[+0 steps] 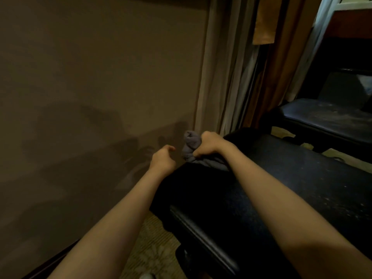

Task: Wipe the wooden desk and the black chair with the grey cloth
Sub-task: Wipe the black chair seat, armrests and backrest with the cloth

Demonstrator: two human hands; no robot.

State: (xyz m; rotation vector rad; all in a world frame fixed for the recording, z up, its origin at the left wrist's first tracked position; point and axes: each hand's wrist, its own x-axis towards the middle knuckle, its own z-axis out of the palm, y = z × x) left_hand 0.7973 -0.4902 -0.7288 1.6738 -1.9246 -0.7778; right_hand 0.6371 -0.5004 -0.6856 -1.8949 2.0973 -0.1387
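Head view shows the grey cloth (190, 145) bunched at the far edge of the black chair (281, 178), clenched in the fist of the right hand (207, 144), while the left hand (162, 159) hovers just beside it, fingers loosely curled around nothing, before a beige wall (90, 77), with curtains (221, 67) to the right.

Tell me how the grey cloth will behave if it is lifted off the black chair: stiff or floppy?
Probably floppy: the grey cloth bunches into soft folds in the right hand, and its loose end drapes on the black chair. It likely weighs little, since one hand holds it.
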